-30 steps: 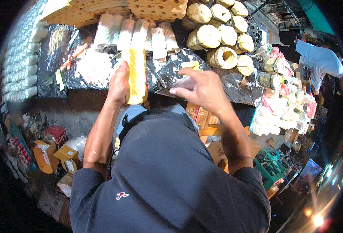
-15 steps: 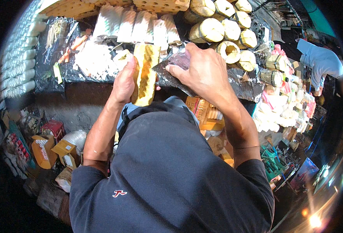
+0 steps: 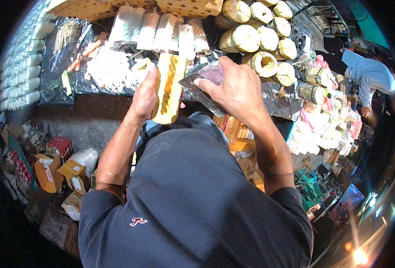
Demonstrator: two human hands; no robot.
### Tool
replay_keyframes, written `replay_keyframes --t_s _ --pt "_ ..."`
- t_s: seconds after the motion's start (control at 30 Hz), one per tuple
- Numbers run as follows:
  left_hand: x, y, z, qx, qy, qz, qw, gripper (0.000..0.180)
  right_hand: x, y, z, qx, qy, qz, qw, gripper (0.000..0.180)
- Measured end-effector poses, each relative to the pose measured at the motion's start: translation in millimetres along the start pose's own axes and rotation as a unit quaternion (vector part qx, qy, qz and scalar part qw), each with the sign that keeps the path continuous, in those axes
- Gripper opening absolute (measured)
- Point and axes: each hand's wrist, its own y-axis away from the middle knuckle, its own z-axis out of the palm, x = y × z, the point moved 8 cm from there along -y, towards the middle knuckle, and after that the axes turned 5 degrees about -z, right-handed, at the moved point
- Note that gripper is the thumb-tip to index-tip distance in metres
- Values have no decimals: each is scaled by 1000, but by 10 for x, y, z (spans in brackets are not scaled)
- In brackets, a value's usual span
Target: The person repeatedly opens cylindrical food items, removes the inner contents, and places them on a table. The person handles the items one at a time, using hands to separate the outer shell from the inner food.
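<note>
My left hand (image 3: 143, 99) is wrapped round a long yellow block (image 3: 168, 89) with a rough hollow running along its face, held upright above the bench edge. In my right hand (image 3: 239, 91) is a flat dark scraper-like plate (image 3: 202, 94) with a purplish upper part, pinched between thumb and fingers. Its left edge lies close beside the block's right side; whether they touch I cannot tell. Behind my left hand lies a heap of white scraps (image 3: 110, 69) on black plastic sheeting.
Several white ribbed pieces (image 3: 128, 26) lie along the back. Banded yellow cylinders (image 3: 246, 38) are stacked at the back right, some with hollow ends. White rolls (image 3: 24, 82) line the left. Cartons (image 3: 50, 172) stand on the floor. A person in light blue (image 3: 371, 78) bends at the far right.
The view has shifted slightly. My right hand and the plate have turned a little, showing more of the purplish part. Both hands keep their hold.
</note>
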Motion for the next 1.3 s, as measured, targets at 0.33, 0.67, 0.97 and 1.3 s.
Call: replay_keyframes --t_s 0.33,0.67,0.97,1.3 --pt "437 39 224 114 -584 203 778 72 489 66 -22 68 -47 86 993 50" --pt "127 -26 132 21 -359 8 933 79 506 -48 221 103 -218 107 965 54" --pt "-102 -6 136 66 -154 -61 984 49 -546 476 534 192 83 -269 940 25" --pt "-452 -44 -234 121 -303 -124 937 67 -21 -42 1250 90 33 -139 986 22"
